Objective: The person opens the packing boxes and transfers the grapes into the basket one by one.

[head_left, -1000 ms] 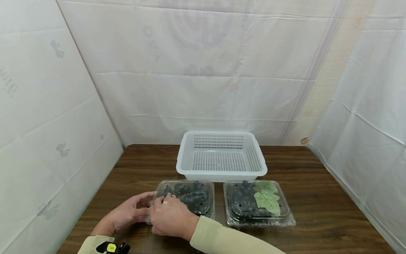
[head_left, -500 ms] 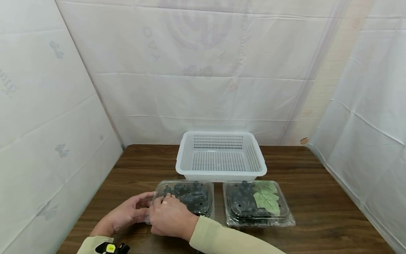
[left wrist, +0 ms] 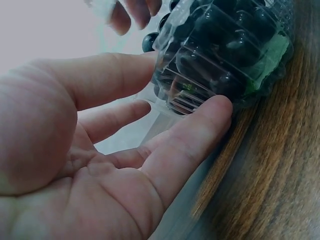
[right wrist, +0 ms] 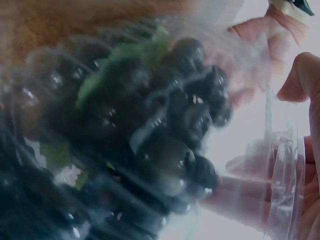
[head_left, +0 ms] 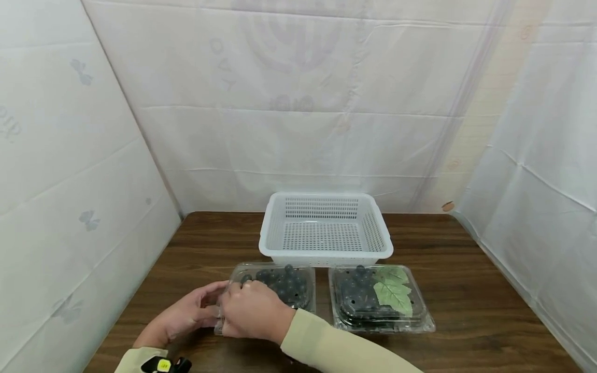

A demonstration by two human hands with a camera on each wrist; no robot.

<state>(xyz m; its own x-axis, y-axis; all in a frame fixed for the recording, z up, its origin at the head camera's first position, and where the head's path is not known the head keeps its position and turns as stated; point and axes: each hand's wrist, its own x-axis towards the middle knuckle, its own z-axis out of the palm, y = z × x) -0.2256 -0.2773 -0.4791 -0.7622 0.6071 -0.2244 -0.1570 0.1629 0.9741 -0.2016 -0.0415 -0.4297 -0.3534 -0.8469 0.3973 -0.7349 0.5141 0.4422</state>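
Note:
A clear plastic clamshell box [head_left: 298, 298] with dark grapes inside lies on the table. My left hand [head_left: 186, 313] holds its left end; in the left wrist view its thumb [left wrist: 120, 77] touches the wall and a finger [left wrist: 200, 125] lies against the lower edge. Reaching across the front left, my right hand [head_left: 256, 311] grips the box's edge, where the right wrist view has its fingers at a clear plastic rim [right wrist: 287, 180]. A green leaf [left wrist: 270, 65] shows among the grapes. The right hand covers the box's front left corner in the head view.
To the right sits a second clear clamshell box [head_left: 342, 324] of grapes, with green leaves [head_left: 393, 295] visible through its lid. Behind both boxes stands a white perforated basket [head_left: 266, 243]. The brown wooden table [head_left: 466, 290] ends at white sheeting.
The right hand has risen slightly at the left box's edge. The glare on that lid has shifted, so the grapes show more clearly. The left hand looks almost still.

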